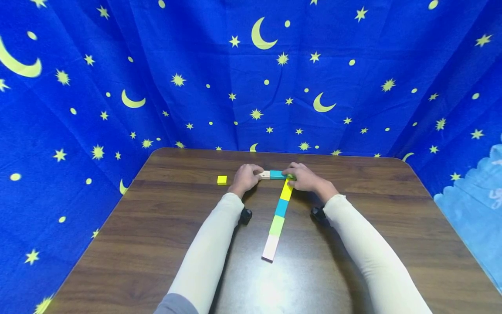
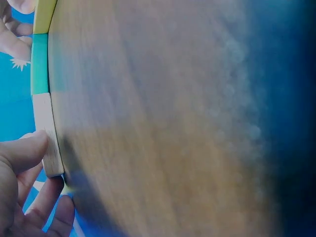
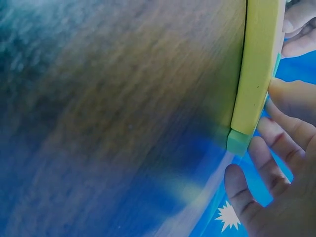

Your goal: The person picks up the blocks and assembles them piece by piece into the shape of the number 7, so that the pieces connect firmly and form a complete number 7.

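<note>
Near the far side of the table, my left hand (image 1: 245, 176) holds the left end of a pale wooden block (image 2: 48, 128) between thumb and fingers. A teal block (image 1: 276, 175) adjoins it on the right. At the corner beyond, my right hand (image 1: 303, 176) grips a green block (image 3: 238, 141), which its fingers partly cover. From that corner a line of blocks runs toward me: yellow (image 1: 286, 191), teal (image 1: 281, 208), light green (image 1: 276, 225) and pale pink (image 1: 270, 247). In the right wrist view, the yellow block is close beside my thumb.
A lone yellow block (image 1: 222, 179) lies left of my left hand. The brown wooden table (image 1: 188, 209) ends at a blue curtain (image 1: 219, 104) with moons and stars. Dark devices sit under both wrists. Light blue fabric (image 1: 470, 209) hangs at the right.
</note>
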A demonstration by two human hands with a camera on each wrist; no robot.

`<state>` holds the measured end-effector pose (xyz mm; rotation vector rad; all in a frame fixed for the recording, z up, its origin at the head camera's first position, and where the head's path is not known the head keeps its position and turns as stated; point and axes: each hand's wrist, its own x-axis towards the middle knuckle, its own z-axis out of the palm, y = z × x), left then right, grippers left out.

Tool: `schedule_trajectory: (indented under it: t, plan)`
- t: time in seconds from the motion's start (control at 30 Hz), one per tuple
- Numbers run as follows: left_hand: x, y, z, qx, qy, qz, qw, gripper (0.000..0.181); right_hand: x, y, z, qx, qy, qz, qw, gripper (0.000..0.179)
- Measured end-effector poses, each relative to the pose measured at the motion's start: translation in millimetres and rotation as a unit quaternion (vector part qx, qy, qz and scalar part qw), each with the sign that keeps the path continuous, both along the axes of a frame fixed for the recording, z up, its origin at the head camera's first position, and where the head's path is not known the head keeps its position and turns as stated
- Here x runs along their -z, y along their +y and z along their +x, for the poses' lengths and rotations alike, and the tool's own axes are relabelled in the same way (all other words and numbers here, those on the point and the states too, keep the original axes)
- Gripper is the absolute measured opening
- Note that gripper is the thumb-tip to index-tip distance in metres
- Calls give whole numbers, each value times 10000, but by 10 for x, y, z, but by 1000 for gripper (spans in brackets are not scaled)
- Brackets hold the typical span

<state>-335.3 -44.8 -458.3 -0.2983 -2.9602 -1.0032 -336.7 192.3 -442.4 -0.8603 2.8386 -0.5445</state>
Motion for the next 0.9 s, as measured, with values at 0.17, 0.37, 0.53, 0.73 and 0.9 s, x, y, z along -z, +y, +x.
schedule_trajectory:
  t: [0.17, 0.37, 0.53, 0.73, 0.9]
  plan:
    - [3, 12, 6, -34, 34, -3, 10000, 26, 9, 3, -3, -3, 21, 44, 10000, 40]
    - [11, 11, -1, -61, 61, 27, 10000, 27, 14, -2, -16, 5, -34, 88, 10000, 40]
    - [15, -14, -2, 19, -26, 46, 10000, 28, 12, -13, -15, 0, -98, 89, 9999, 41]
    - [-75, -90, 0, 447, 306, -373, 9978, 33, 0, -15, -2, -36, -60, 37, 10000, 41]
    - [-269, -242, 30, 910, 995, -1137, 9843, 37, -16, 1, -1, 18, -118, 15, 9999, 41]
